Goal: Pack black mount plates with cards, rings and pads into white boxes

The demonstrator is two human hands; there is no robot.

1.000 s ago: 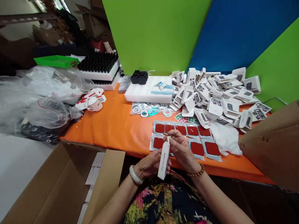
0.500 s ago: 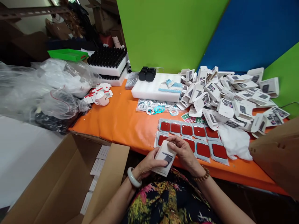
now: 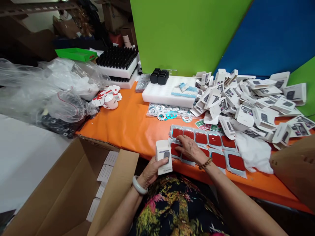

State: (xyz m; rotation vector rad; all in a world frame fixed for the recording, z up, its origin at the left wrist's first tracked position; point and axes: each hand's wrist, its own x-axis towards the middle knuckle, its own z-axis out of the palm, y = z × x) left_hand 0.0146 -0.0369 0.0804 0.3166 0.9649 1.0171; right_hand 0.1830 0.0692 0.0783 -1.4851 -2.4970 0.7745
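My left hand [image 3: 152, 170] is closed around a small white product box [image 3: 163, 157] with a dark picture on its front, held upright at the near edge of the orange table [image 3: 128, 126]. My right hand [image 3: 188, 149] lies on the near row of red pads in clear sleeves [image 3: 211, 141], fingers bent and pressing on one pad. A big heap of similar small white boxes [image 3: 248, 101] covers the table's right side.
An open cardboard carton [image 3: 73, 193] with white boxes stacked inside stands at my left. A white foam block [image 3: 169, 91] carries black parts and blue-white items. Metal rings in a bag [image 3: 167, 113], clear plastic bags [image 3: 49, 91], a white cloth [image 3: 253, 150] and a brown carton [image 3: 295, 164] surround the work area.
The white box was held edge-on between both hands, then turned face-up. Now my left hand alone holds it, moved left, and my right hand has gone down onto the red pads.
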